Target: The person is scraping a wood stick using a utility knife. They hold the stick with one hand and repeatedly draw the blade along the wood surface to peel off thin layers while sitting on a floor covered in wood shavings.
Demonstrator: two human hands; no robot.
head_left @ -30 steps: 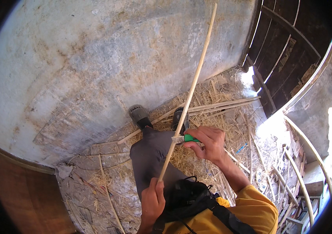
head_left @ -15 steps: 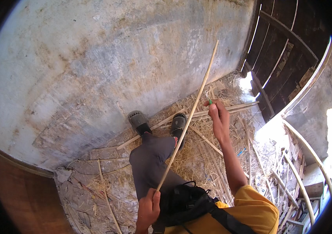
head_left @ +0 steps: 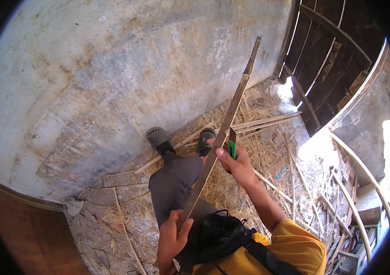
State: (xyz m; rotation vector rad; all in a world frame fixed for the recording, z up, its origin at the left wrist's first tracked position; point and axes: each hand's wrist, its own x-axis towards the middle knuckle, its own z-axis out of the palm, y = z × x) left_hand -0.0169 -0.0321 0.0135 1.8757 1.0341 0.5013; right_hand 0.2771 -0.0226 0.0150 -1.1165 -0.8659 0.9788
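Note:
My left hand (head_left: 173,234) is closed around the near end of a long bamboo strip (head_left: 234,107), which slants up and away to the right. Its broad brown outer face is turned toward me, with a pale edge along the side. In my right hand (head_left: 238,166) is a utility knife (head_left: 231,149) with a green handle, its dark blade pointing up beside the strip's middle. The thumb and fingers of that hand lie against the strip; whether the blade touches it I cannot tell.
Shavings (head_left: 250,107) and dust cover the floor around my shoes (head_left: 159,139). Several long strips (head_left: 268,122) lie beyond my feet. A stained wall (head_left: 126,82) stands ahead, a dark plank door (head_left: 328,64) at far right. Curved poles (head_left: 353,206) lean at the right.
The bamboo strip has been turned from its narrow pale edge to its broad brown face. My right hand has come nearer and left with the utility knife, and now meets the strip.

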